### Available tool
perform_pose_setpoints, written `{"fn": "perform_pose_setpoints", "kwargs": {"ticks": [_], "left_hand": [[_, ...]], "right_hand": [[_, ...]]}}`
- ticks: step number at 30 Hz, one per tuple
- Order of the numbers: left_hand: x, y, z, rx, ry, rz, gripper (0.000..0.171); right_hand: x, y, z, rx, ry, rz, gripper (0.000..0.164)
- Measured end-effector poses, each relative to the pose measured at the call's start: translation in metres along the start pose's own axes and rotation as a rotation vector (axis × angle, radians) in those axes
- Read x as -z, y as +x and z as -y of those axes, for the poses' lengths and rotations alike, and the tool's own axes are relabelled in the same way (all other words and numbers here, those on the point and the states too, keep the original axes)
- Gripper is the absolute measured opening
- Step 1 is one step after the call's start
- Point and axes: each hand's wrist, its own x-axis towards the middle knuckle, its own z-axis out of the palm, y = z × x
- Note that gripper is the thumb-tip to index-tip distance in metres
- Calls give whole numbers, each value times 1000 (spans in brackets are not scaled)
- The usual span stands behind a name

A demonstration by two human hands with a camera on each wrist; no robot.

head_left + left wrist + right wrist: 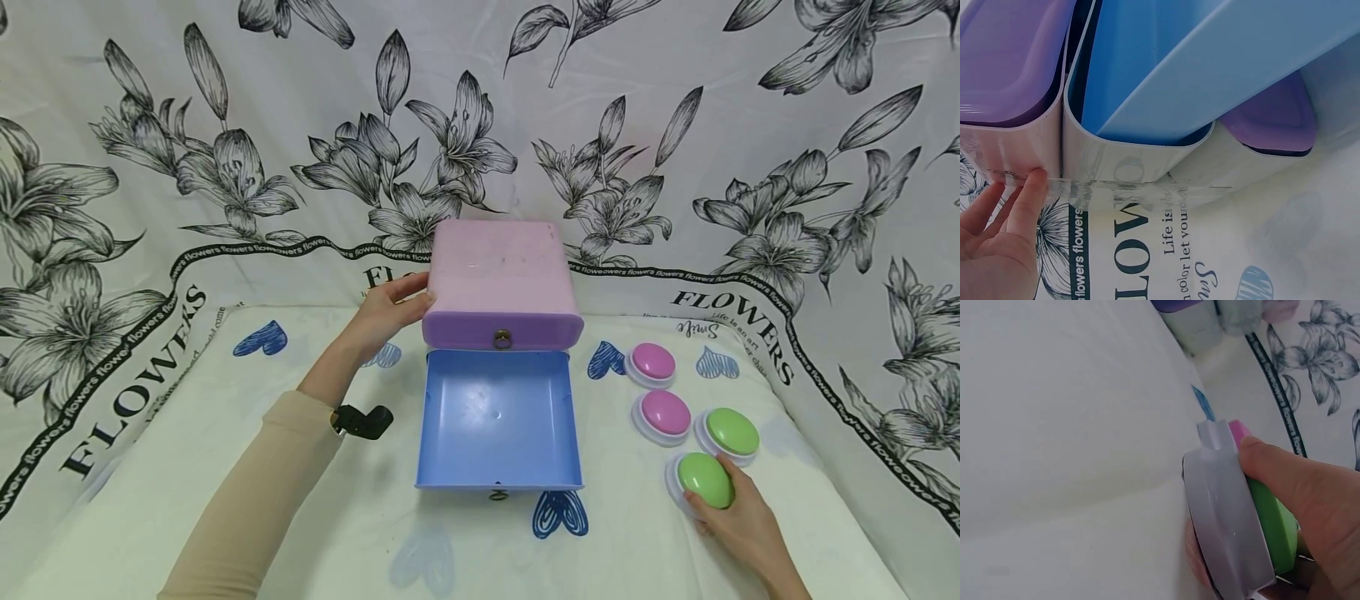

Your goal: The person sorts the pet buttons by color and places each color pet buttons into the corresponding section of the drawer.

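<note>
A small stacked drawer cabinet point(502, 267) stands in the middle, its pink top tier fronted by a purple drawer point(465, 331). Below that, a blue drawer point(497, 417) is pulled far out and holds nothing. My left hand point(393, 307) rests its fingertips on the cabinet's left side; the left wrist view has the hand point(1007, 234) touching the pink casing near clear tape. At the right, my right hand point(742, 521) grips a round push button with a green dome point(705, 479) and white base point(1225, 519), thumb at the dome's near edge.
Another green button point(732, 432) and two pink buttons point(666, 412) point(653, 361) sit on the white cloth point(337, 517) close to my right hand. A flower-printed cloth point(637, 50) hangs behind the cabinet. A lower purple drawer point(1279, 119) shows under the blue one.
</note>
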Motion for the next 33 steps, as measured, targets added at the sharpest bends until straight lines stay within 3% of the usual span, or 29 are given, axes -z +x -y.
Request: {"fn": "perform_pose_setpoints", "kwargs": {"ticks": [14,33], "left_hand": [[0,0,-1,10,1,4,59],[0,0,-1,5,-11,2,58]], "right_hand": [[15,10,16,-42,10,30,85],[35,36,94,205,71,22,86]]}}
